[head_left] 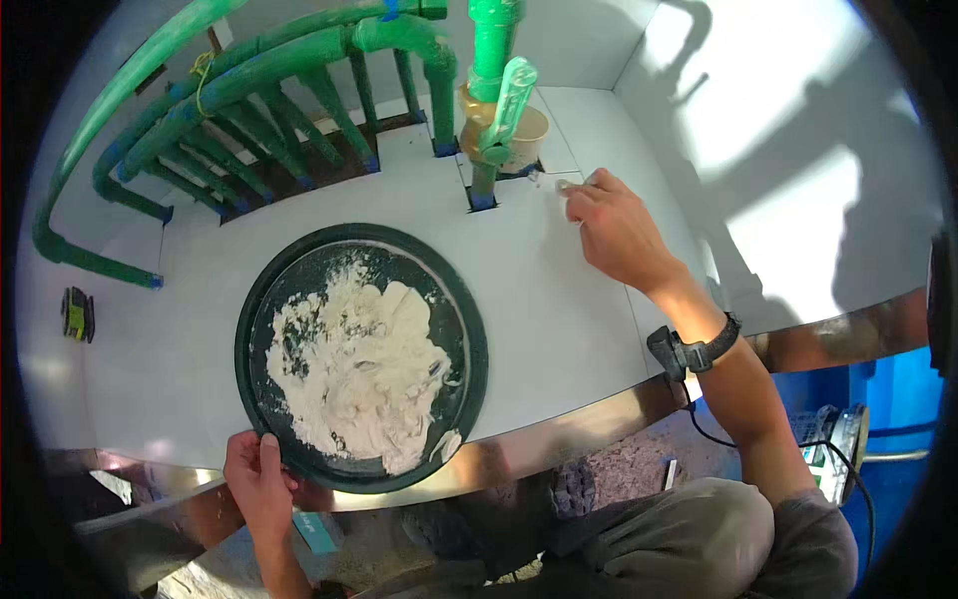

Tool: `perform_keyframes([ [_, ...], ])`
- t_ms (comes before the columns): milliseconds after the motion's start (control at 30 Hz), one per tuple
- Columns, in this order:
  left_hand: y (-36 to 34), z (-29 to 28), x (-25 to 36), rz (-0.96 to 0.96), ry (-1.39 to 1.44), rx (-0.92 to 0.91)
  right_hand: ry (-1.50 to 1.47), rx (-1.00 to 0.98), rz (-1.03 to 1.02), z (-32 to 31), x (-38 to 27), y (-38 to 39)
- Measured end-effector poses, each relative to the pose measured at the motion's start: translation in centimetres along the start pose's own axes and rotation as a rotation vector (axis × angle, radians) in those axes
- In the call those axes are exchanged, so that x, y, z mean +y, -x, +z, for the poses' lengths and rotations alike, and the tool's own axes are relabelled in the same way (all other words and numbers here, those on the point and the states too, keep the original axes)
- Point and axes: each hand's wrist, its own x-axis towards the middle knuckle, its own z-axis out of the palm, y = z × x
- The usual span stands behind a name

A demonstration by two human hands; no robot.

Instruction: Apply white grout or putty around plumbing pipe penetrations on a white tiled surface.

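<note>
Filling tile joints by the green pipes, paste pan held at the near edge.

The left hand (261, 481) grips the near rim of a round black pan (461, 329), thumb over the lip, steadying it on the white tiled surface (559, 319). The pan holds a mound of pale paste (359, 369), spread across most of its floor. The right hand (614, 228) reaches to the far right, fingers pinched closed against the joint beside the cutout where a green pipe (491, 60) with a brass valve (479, 115) rises through the tile; whether it holds a small tool or only a dab of paste I cannot tell. A bundle of pipes (249, 110) enters at far left. Judging by the full pan and the dark gaps around the pipe cutouts, most of the filling seems left to do.
</note>
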Motion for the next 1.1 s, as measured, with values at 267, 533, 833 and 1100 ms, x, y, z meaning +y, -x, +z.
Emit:
perform_keyframes([
  [267, -0.3, 0.0, -1.2, 0.015, 0.019, 0.026, 0.193, -0.037, -0.232, 1.4, 0.4, -0.9],
  [533, -0.1, -0.1, -0.8, -0.019, 0.002, 0.027, 0.163, -0.164, -0.184, 2.0, 2.5, -2.8],
  [833, 0.1, 0.1, -0.1, -0.051, 0.027, 0.019, 0.213, -0.164, -0.193, 0.7, 1.0, -1.9],
  [1100, 0.2, 0.1, 0.0, -0.016, 0.012, 0.032, 0.193, -0.122, -0.337, -0.2, -0.5, -1.2],
])
